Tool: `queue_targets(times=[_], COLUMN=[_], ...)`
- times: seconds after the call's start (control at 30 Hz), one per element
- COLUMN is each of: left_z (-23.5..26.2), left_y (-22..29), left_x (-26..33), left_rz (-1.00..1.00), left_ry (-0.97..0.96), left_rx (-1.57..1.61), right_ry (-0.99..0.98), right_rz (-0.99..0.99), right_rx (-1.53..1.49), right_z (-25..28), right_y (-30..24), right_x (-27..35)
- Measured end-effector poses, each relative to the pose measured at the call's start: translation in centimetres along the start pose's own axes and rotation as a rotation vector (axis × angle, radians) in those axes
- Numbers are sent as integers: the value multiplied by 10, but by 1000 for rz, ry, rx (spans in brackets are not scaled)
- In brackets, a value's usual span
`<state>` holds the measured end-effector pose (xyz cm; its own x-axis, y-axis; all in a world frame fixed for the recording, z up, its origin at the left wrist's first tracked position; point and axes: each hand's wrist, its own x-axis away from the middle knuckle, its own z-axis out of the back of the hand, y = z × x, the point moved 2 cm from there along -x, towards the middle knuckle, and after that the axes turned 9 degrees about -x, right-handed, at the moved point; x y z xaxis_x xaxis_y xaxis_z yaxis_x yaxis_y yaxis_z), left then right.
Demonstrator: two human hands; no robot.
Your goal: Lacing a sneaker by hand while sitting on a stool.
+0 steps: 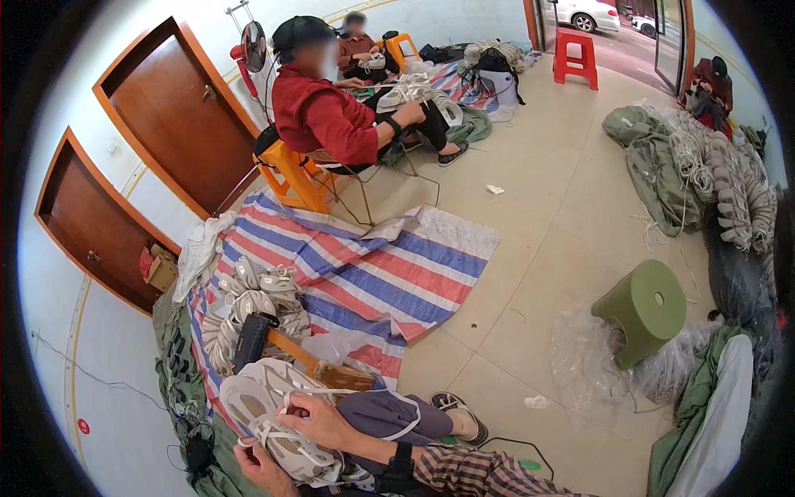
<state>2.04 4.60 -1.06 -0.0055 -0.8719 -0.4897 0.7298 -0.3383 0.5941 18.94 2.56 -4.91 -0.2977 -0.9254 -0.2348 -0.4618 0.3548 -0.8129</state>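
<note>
Sneakers (248, 403) in white and beige rest on my lap, at the lower left of the view. White shoelace (404, 399) runs from them across my dark trouser leg in a long loose loop. My right hand (321, 422) lies over the upper sneaker, its thumb and finger pinched on the lace. Lower and to the left, my left hand (265, 470) grips lace between bent fingers beside the lower sneaker (308, 460). Part of that sneaker is hidden behind my right hand.
A heap of similar shoes (257, 298) sits on a striped tarp (373, 277), near a wooden bench (331, 370). A green stool (642, 311) stands on the right by clear plastic bags (580, 356). Seated people (323, 116) work farther back; shoe bundles (729, 190) lie far right.
</note>
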Motion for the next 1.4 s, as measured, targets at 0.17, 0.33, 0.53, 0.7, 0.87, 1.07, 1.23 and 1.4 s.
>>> queue_targets(times=[0.17, 0.33, 0.53, 0.7, 0.87, 1.07, 1.23, 1.4], left_z=[0, -2, -6, -2, -3, -7, -5, -6], left_y=[0, -5, -9, -6, -5, -8, -13, -8], left_x=[3, 1, -4, 2, 1, 1, 0, 0], left_rz=[52, 117, 40, -15, 8, -1, -4, 1], left_ry=[0, -8, -11, -3, 34, 47, 49, 25], left_rx=[60, 89, 59, 103, 109, 213, -11, 75], right_ry=[31, 54, 36, 80, 135, 124, 18, 54], right_rz=[38, 121, -14, 29, 159, 141, 150, 141], right_rx=[45, 70, -4, 9, 85, 137, 180, 150], right_z=[0, 2, 1, 0, -3, -5, -4, -3], right_y=[1, -2, -2, 1, -5, -11, -4, -1], right_x=[1, -1, 1, 0, 5, 9, 8, 6])
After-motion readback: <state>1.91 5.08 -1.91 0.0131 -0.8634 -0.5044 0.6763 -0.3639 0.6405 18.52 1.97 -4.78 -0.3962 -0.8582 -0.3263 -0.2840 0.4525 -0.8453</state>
